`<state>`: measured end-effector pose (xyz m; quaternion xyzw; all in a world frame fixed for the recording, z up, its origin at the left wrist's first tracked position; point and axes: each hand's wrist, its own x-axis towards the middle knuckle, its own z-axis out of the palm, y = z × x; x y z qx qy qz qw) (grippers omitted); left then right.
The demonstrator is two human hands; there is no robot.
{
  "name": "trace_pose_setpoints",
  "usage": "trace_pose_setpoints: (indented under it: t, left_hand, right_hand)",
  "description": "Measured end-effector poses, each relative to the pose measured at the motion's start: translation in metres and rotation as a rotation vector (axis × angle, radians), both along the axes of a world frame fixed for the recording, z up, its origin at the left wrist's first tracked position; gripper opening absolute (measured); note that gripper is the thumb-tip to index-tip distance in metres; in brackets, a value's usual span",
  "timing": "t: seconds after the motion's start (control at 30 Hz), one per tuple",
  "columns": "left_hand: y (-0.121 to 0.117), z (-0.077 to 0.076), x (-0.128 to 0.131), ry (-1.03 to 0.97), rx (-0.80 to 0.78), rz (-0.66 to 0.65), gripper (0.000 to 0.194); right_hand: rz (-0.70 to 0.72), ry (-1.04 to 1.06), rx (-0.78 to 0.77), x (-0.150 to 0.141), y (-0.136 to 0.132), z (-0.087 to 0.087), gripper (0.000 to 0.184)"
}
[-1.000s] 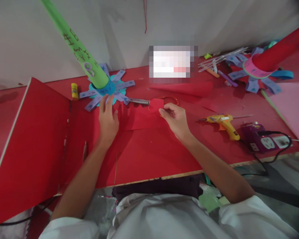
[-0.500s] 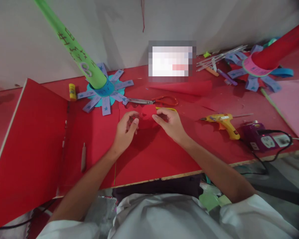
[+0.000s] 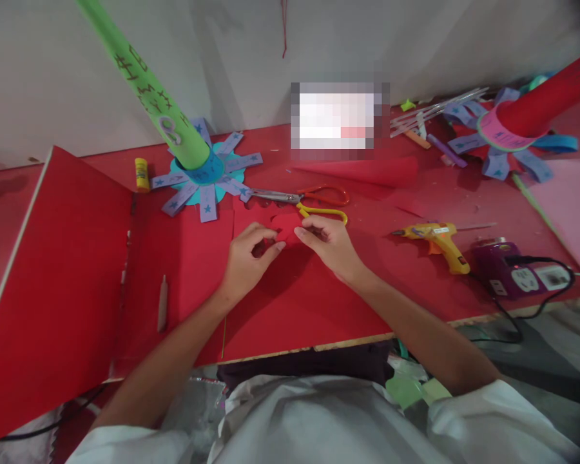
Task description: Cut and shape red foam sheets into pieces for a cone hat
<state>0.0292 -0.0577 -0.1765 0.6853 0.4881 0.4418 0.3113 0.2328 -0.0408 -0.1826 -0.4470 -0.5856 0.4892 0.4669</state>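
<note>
A small piece of red paper (image 3: 287, 227) is held up over the red tabletop, its outline hard to tell from the red behind it. My left hand (image 3: 252, 254) pinches its left side between thumb and fingers. On the other side, the thumb and fingertips of my right hand (image 3: 329, 245) grip its right edge. Just beyond the hands lie scissors (image 3: 283, 196) with one orange and one yellow handle. Larger red paper (image 3: 205, 258) lies flat to the left of my left hand.
A green paper cone (image 3: 174, 129) stands on a blue base at back left, near a yellow glue stick (image 3: 142, 175). A glue gun (image 3: 437, 241) and purple power socket (image 3: 512, 270) are at right. A red board (image 3: 62, 283) stands far left; a pen-like tool (image 3: 162, 306) lies beside it.
The red paper has been lowered and tilted between my hands, uncovering more of the yellow scissor handle. My left thumb has moved right, onto the paper's edge.
</note>
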Motion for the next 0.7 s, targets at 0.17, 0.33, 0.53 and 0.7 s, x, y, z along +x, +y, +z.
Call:
trace_pose_setpoints:
  t: [0.17,0.33,0.53,0.7]
  left_hand:
    - [-0.0012,0.0029,0.0007,-0.038,-0.033,0.015,0.013]
    - [-0.0023,0.0049,0.0016,-0.060,-0.050,0.006,0.012]
    - [-0.0032,0.0027,0.0027,-0.155,-0.117,-0.003,0.027]
    - [0.0001,-0.0038,0.0001,-0.466,-0.400,0.080,0.042]
  right_hand:
    - [0.042,-0.008,0.003,-0.0004,-0.0012,0.0038,0.049]
    - [0.044,-0.042,0.032,-0.0007,-0.0016,0.0009,0.033]
    - [0.001,-0.115,0.075,0.0031,-0.0022,-0.0001,0.027]
    - [0.013,-0.176,0.171,0.0042,-0.0024,0.0010,0.034]
